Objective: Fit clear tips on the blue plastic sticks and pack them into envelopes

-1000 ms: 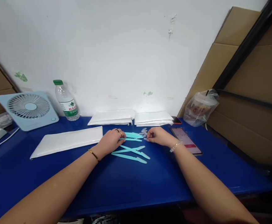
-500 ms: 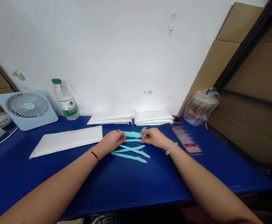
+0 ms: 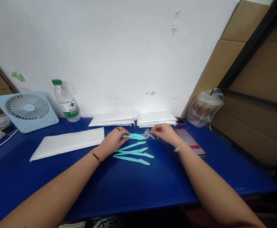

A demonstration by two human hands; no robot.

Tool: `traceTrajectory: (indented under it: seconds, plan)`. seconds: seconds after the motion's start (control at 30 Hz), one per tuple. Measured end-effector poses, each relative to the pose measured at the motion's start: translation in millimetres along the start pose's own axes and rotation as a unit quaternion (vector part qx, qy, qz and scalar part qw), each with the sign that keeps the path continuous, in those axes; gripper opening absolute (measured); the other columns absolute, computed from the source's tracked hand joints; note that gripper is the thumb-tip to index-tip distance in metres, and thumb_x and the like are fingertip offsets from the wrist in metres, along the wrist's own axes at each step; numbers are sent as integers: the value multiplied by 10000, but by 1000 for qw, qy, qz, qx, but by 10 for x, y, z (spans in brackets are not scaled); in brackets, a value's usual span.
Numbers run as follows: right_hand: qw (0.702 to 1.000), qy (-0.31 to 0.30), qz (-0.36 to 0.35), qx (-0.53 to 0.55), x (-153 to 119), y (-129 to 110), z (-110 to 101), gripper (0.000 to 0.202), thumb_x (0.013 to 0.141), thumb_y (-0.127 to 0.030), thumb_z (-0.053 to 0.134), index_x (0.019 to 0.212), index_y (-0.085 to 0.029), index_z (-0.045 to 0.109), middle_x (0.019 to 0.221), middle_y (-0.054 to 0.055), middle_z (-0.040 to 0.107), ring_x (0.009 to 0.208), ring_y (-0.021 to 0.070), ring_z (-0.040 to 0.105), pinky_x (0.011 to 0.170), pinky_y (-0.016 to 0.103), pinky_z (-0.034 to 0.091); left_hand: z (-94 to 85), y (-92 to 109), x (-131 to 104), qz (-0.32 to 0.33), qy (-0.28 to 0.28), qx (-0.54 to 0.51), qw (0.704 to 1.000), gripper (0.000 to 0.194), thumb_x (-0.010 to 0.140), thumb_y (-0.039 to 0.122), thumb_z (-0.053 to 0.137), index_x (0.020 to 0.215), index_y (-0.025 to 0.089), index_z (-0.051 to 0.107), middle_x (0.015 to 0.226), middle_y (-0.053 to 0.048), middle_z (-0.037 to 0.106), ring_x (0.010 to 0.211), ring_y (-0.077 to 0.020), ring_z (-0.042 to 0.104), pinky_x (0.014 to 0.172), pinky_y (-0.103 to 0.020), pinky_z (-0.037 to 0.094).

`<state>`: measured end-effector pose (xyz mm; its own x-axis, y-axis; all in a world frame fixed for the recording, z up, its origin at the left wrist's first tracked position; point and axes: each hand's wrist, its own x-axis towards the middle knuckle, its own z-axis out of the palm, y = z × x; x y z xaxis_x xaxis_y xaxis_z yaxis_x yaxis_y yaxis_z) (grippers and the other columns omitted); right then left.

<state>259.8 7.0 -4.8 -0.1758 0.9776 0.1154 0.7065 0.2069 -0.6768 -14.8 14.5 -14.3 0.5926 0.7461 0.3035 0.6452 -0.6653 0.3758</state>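
My left hand (image 3: 116, 139) is closed on the left end of a turquoise stick in a small bunch of turquoise sticks (image 3: 135, 136). Right of that bunch, small translucent caps (image 3: 148, 134) lie in a loose pile. My right hand (image 3: 163, 132) is at the pile's right edge, thumb and fingertips pinched together; whatever they hold is too small to make out. Nearer to me, several more turquoise sticks (image 3: 133, 160) lie fanned out on the blue table, their broader ends pointing right.
A white packet (image 3: 68, 144) lies left, with stacked white packets (image 3: 113, 118) along the wall. Further left stand a bottle (image 3: 67, 101) and a blue fan (image 3: 29, 110). At right are a phone (image 3: 192, 141) and a bagged drink cup (image 3: 205, 107).
The stick between my hands now lies angled with the fanned ones. My left hand has shifted up to the bunch, and my right hand has moved right and away to the caps.
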Motion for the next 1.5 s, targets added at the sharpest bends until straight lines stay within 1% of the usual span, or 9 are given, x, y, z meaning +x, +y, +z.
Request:
traceTrajectory:
  seconds: [0.07, 0.13, 0.37, 0.53, 0.7, 0.83, 0.97, 1.2, 1.5]
  plan:
    - [998, 34, 12, -54, 28, 59, -39, 152, 754, -284, 596, 737, -164, 687, 622, 25, 654, 559, 143, 583, 533, 235, 424, 6, -86, 19, -5, 27, 29, 999, 320, 892, 344, 433, 1121, 197, 602, 1135, -80, 590, 1063, -229, 517, 912, -355, 428]
    - [995, 32, 7, -98, 45, 92, -22, 123, 729, -271, 618, 709, -169, 683, 663, 32, 666, 612, 152, 586, 559, 239, 419, 34, -156, 39, -17, 20, 50, 998, 330, 884, 342, 450, 1144, 205, 599, 1155, -76, 588, 1079, -242, 503, 921, -374, 419]
    - [990, 7, -10, -139, 73, 156, 84, 94, 726, -248, 625, 670, -174, 637, 672, 24, 640, 615, 136, 555, 558, 231, 390, 56, -146, 65, -32, 7, 55, 998, 192, 854, 326, 500, 917, 210, 638, 962, -44, 641, 920, -220, 550, 806, -343, 436]
    - [1000, -18, 3, 20, 63, 171, 44, 155, 783, -312, 595, 808, -167, 646, 643, 1, 613, 519, 105, 550, 515, 217, 421, 32, -142, 57, -35, 21, 37, 998, 168, 853, 309, 493, 884, 214, 628, 910, -36, 641, 873, -207, 558, 755, -317, 433]
    - [987, -40, 15, 158, 35, 66, 51, 233, 759, -288, 650, 950, -154, 638, 559, -14, 591, 507, 114, 568, 476, 208, 451, 19, -147, 52, -60, 38, 2, 997, 175, 849, 316, 469, 848, 212, 609, 851, -28, 640, 817, -197, 570, 697, -297, 427]
    - [967, -9, 6, 255, 33, 17, 64, 245, 754, -323, 673, 920, -145, 640, 523, -29, 578, 467, 89, 549, 436, 184, 428, 23, -152, 48, -98, 46, -67, 992, 214, 840, 364, 467, 848, 208, 612, 834, -21, 647, 776, -181, 581, 671, -280, 437]
    - [935, -10, 29, 352, 41, 19, 67, 318, 673, -327, 759, 899, -119, 676, 641, 28, 666, 560, 107, 616, 551, 223, 516, 38, -165, 48, -116, 52, -123, 984, 233, 825, 403, 488, 848, 208, 615, 795, -3, 640, 734, -163, 576, 654, -259, 442]
    - [916, 41, 34, 397, 33, -41, 56, 305, 660, -386, 767, 743, -113, 660, 629, 33, 657, 524, 118, 628, 471, 207, 498, 35, -153, 49, -120, 57, -151, 980, 265, 819, 437, 502, 849, 199, 614, 751, 6, 626, 691, -149, 562, 627, -244, 429]
    - [921, 9, 4, 390, 15, -129, 195, 310, 673, -407, 748, 738, -117, 663, 614, 32, 655, 533, 130, 631, 512, 239, 506, 24, -91, 45, -124, 43, -181, 975, 273, 810, 442, 513, 844, 191, 616, 777, 4, 640, 705, -143, 564, 636, -239, 426]
